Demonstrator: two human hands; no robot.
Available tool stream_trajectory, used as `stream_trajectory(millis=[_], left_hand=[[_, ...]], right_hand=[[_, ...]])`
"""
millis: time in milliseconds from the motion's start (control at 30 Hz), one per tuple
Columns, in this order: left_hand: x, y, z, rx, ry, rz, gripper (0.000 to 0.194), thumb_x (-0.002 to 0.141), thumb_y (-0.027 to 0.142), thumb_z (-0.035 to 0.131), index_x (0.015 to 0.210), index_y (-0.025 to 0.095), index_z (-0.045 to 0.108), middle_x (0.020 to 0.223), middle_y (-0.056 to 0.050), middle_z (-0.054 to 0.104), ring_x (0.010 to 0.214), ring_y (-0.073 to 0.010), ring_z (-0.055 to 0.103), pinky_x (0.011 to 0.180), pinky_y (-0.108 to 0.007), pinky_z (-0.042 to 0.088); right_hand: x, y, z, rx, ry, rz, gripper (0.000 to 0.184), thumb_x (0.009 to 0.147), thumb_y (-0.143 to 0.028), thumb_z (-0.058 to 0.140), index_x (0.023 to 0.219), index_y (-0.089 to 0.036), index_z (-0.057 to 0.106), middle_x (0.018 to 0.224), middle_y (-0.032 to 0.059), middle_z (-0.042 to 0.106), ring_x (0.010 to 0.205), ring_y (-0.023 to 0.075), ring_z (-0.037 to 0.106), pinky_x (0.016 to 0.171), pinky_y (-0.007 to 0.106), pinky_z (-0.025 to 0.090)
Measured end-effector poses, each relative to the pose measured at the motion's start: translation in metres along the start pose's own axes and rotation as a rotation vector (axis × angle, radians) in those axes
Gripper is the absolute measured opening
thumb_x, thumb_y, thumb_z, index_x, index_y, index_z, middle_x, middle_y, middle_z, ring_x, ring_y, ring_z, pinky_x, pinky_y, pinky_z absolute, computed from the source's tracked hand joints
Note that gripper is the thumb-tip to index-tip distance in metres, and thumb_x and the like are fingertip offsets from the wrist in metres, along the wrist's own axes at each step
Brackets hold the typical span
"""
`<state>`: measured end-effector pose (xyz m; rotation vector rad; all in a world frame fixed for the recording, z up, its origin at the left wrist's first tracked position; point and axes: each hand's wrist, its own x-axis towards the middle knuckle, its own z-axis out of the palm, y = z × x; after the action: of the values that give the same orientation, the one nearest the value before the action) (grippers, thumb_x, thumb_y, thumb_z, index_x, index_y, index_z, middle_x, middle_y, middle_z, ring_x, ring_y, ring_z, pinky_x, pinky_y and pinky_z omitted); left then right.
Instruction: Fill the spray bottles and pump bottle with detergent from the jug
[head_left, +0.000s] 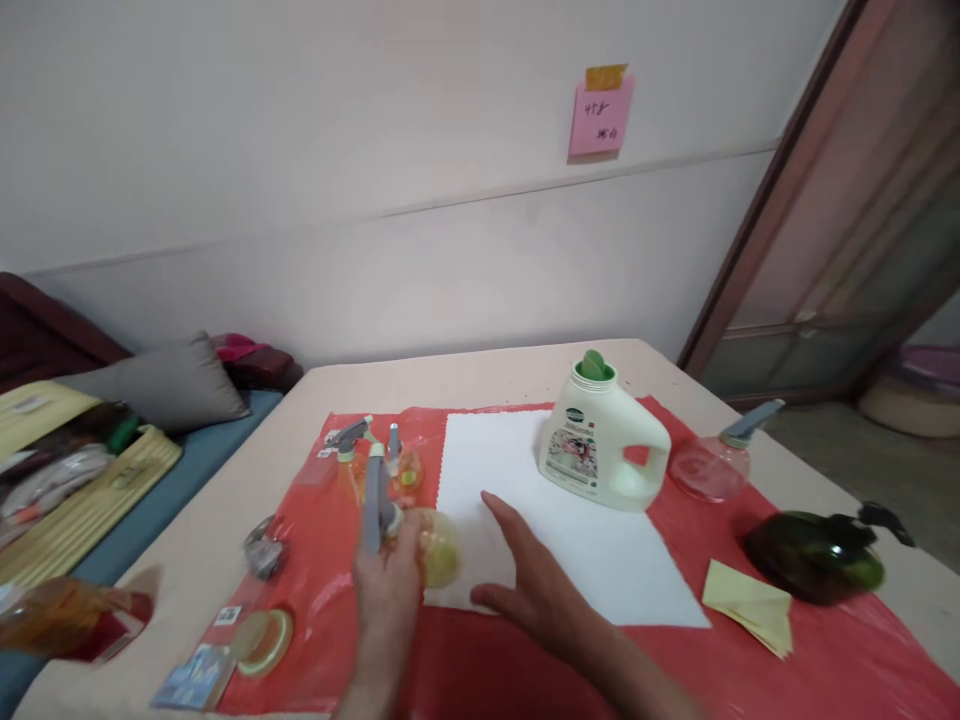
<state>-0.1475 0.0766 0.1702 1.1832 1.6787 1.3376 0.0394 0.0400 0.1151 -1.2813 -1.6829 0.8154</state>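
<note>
My left hand [390, 585] is wrapped round a small clear spray bottle [440, 552] with a grey trigger head, tilted on its side, yellowish at its base. Over a white sheet [480, 460], my right hand [525, 570] is open, thumb and fingers apart, with nothing in it. Just beyond my left hand, another spray bottle [349, 470] with a grey and pale green head stands upright. Next to it is a small bottle [409, 470] with yellow liquid. A big pale green jug [600, 440] with a handle and a green piece in its mouth stands on the sheet.
Red plastic sheeting [322, 590] covers much of the table. On the right lie a clear spray bottle [712, 468], a dark green pump bottle [817, 555] and yellow paper [750, 605]. At left are a round lid [262, 642], crumpled plastic [264, 548] and an amber bottle [71, 618].
</note>
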Motion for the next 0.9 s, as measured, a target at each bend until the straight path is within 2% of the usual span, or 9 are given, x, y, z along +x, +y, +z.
stream_trajectory(millis=[67,133,233,333,433,533,700,800,900], left_hand=[[-0.019,0.006,0.018,-0.115,-0.156,-0.052,0.034,0.074,0.045,0.064,0.096,0.020,0.065,0.087,-0.004,0.070,0.080,-0.0209,0.066,0.069,-0.029,0.054],[-0.029,0.008,0.035,-0.133,-0.263,-0.027,0.030,0.073,0.043,0.064,0.092,0.020,0.065,0.087,-0.004,0.070,0.085,-0.0215,0.067,0.072,-0.029,0.054],[-0.026,0.006,0.053,-0.141,-0.352,-0.023,0.028,0.074,0.040,0.064,0.092,0.019,0.066,0.091,-0.004,0.070,0.091,-0.0216,0.067,0.078,-0.030,0.054],[-0.008,0.006,0.060,-0.228,-0.303,-0.051,0.032,0.078,0.041,0.064,0.099,0.017,0.069,0.103,-0.006,0.071,0.099,-0.0222,0.067,0.085,-0.031,0.053],[0.014,0.015,0.057,-0.301,-0.214,-0.036,0.035,0.082,0.045,0.061,0.101,0.017,0.070,0.114,-0.008,0.070,0.111,-0.0231,0.064,0.093,-0.033,0.051],[0.033,0.033,0.053,-0.328,-0.098,0.022,0.036,0.082,0.046,0.059,0.098,0.016,0.070,0.110,-0.008,0.071,0.108,-0.0223,0.065,0.092,-0.033,0.052],[0.063,0.052,0.066,-0.134,-0.169,0.044,0.035,0.084,0.046,0.057,0.095,0.016,0.068,0.100,-0.006,0.072,0.096,-0.0192,0.068,0.081,-0.029,0.055],[0.078,0.043,0.090,0.047,-0.295,-0.051,0.033,0.090,0.042,0.057,0.103,0.013,0.067,0.098,-0.008,0.070,0.087,-0.0192,0.068,0.074,-0.033,0.057],[0.083,0.026,0.117,0.258,-0.379,-0.074,0.036,0.093,0.039,0.060,0.121,0.016,0.060,0.119,-0.009,0.064,0.100,-0.0208,0.064,0.085,-0.041,0.057]], right_hand=[[-0.003,-0.007,0.008,0.011,-0.067,-0.040,0.104,0.073,-0.039,0.083,0.156,-0.022,0.023,0.158,0.0118,0.028,0.144,0.0279,0.027,0.118,0.046,0.028],[-0.002,-0.008,0.013,0.022,-0.057,-0.025,0.109,0.071,-0.029,0.085,0.156,-0.022,0.019,0.155,0.0120,0.032,0.141,0.0262,0.032,0.117,0.043,0.030],[0.006,-0.001,0.010,-0.017,-0.014,0.125,0.094,0.061,-0.003,0.075,0.145,-0.021,0.036,0.140,0.0090,0.048,0.126,0.0241,0.047,0.108,0.037,0.039],[0.015,0.011,-0.002,-0.087,0.033,0.269,0.073,0.051,0.005,0.064,0.120,-0.018,0.053,0.119,0.0072,0.056,0.108,0.0258,0.052,0.096,0.037,0.043],[0.018,0.020,-0.016,-0.114,0.086,0.345,0.064,0.048,0.005,0.061,0.107,-0.019,0.055,0.106,0.0048,0.057,0.098,0.0265,0.052,0.085,0.037,0.044],[0.020,0.026,-0.026,-0.106,0.153,0.384,0.063,0.046,0.004,0.062,0.104,-0.020,0.053,0.101,0.0028,0.056,0.096,0.0258,0.052,0.082,0.034,0.043],[0.024,0.030,-0.039,-0.027,0.329,0.446,0.061,0.054,-0.004,0.066,0.110,-0.020,0.047,0.109,0.0058,0.055,0.099,0.0262,0.054,0.084,0.034,0.043],[0.026,0.029,-0.045,0.049,0.396,0.463,0.064,0.061,-0.012,0.067,0.120,-0.021,0.043,0.112,0.0058,0.056,0.099,0.0261,0.056,0.082,0.034,0.045],[0.026,0.024,-0.049,0.120,0.390,0.451,0.062,0.059,-0.014,0.068,0.117,-0.021,0.045,0.107,0.0033,0.059,0.093,0.0242,0.058,0.077,0.032,0.046]])
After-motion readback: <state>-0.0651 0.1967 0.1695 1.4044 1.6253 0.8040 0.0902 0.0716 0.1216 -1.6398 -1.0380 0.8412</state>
